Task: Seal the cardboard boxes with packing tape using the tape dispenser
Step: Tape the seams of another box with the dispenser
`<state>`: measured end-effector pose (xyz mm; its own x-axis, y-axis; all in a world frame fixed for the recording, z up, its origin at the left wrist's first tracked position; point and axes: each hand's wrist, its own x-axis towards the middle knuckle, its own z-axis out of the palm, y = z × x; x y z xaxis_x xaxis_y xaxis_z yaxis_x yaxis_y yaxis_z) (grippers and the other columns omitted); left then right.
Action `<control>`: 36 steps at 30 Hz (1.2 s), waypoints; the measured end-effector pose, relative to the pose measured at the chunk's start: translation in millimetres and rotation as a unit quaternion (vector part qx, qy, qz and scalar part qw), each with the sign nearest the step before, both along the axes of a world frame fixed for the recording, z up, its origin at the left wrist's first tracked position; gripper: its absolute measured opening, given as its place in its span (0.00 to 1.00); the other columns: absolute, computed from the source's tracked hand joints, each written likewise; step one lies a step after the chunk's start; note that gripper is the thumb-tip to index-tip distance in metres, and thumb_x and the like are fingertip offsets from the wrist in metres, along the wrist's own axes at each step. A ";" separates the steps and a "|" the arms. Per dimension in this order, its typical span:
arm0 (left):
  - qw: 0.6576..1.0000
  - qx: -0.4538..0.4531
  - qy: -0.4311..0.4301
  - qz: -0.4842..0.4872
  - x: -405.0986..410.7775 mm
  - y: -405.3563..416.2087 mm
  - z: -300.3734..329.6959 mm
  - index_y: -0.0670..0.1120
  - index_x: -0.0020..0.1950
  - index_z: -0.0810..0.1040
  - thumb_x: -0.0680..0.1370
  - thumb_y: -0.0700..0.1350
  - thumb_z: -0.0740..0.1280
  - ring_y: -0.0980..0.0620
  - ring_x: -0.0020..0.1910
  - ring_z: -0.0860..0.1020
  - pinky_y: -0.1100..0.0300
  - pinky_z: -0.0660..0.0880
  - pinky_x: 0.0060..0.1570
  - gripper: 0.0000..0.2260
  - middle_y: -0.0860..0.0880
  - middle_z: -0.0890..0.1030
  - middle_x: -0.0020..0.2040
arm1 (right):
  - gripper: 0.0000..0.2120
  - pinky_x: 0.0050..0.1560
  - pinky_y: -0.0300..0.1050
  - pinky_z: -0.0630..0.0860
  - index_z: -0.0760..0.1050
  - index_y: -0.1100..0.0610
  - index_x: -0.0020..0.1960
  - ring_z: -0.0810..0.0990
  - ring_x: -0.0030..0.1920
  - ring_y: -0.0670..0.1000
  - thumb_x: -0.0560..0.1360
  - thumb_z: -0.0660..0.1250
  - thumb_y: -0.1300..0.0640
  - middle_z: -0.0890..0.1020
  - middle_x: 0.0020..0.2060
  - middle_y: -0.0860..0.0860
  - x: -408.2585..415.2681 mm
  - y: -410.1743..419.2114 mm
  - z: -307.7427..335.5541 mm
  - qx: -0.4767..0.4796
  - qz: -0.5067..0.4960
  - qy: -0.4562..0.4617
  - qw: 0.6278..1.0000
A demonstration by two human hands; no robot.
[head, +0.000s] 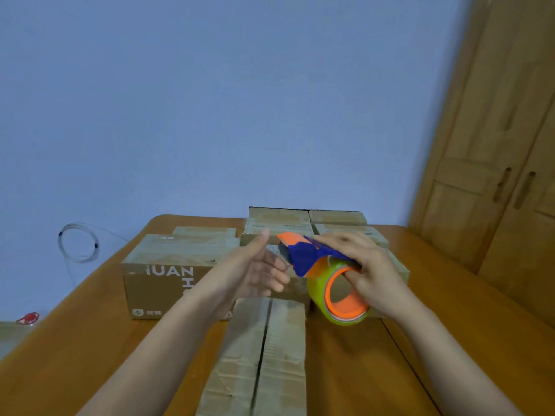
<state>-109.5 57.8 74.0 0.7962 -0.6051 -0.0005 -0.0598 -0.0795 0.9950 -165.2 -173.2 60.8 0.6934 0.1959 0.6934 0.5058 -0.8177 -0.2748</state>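
The right hand grips the tape dispenser above the unsealed cardboard box's lengthwise seam, while the left hand is spread open beside it.

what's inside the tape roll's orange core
Fingers of the right hand reach through the tape roll; their tips are hidden behind the rim.

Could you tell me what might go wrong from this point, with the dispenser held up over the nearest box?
The left hand is open right beside the front end of the tape dispenser, where a cutter probably sits, so fingers could get nicked. The near box has an open seam and neither hand steadies it, so it may slide when tape is pressed on. The right hand grips through the tape roll, which could hinder unrolling.
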 end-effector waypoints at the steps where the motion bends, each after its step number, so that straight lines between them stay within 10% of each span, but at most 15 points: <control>1: 1.000 -0.019 0.022 -0.007 -1.9 -3.2 0.6 0.40 0.46 0.78 0.72 0.67 0.56 0.50 0.36 0.79 0.55 0.75 0.44 0.30 0.44 0.83 0.40 | 0.37 0.60 0.33 0.66 0.69 0.42 0.67 0.73 0.61 0.46 0.64 0.60 0.71 0.77 0.58 0.41 -0.3 0.2 1.4 -0.006 -0.002 -0.006 1.000; 6: 0.993 -0.112 0.041 -0.015 -1.2 -7.1 -1.8 0.42 0.40 0.77 0.73 0.55 0.64 0.51 0.33 0.77 0.58 0.75 0.38 0.16 0.44 0.80 0.36 | 0.37 0.58 0.31 0.65 0.73 0.45 0.66 0.73 0.60 0.48 0.63 0.59 0.72 0.77 0.59 0.43 -2.0 -0.1 8.5 -0.035 -0.016 -0.030 0.999; 14: 0.993 -0.057 0.096 -0.044 7.9 0.3 8.7 0.45 0.37 0.80 0.73 0.47 0.67 0.53 0.33 0.77 0.55 0.76 0.42 0.08 0.46 0.79 0.36 | 0.34 0.52 0.56 0.75 0.74 0.51 0.67 0.75 0.58 0.55 0.64 0.57 0.70 0.78 0.60 0.48 0.4 -2.3 25.0 -0.128 -0.043 -0.054 0.989; 27: 0.984 -0.023 0.172 -0.025 11.8 8.8 15.3 0.41 0.45 0.79 0.68 0.57 0.69 0.53 0.33 0.78 0.54 0.80 0.37 0.19 0.47 0.80 0.38 | 0.25 0.46 0.47 0.76 0.75 0.56 0.66 0.72 0.58 0.51 0.73 0.51 0.56 0.79 0.59 0.52 -8.4 4.3 38.9 -0.158 -0.085 -0.107 0.978; 36: 0.984 -0.050 0.171 -0.014 10.2 1.3 18.1 0.41 0.48 0.77 0.76 0.41 0.64 0.52 0.33 0.80 0.53 0.81 0.35 0.05 0.46 0.82 0.39 | 0.24 0.46 0.54 0.79 0.76 0.56 0.65 0.77 0.57 0.58 0.71 0.59 0.64 0.80 0.59 0.53 -4.1 4.0 32.5 -0.186 -0.083 -0.106 0.973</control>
<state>-99.4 59.1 92.1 0.7432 -0.6372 -0.2041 0.2784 0.0171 0.9603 -169.3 -169.2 93.3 0.5856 0.3589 0.7268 0.3722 -0.9156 0.1522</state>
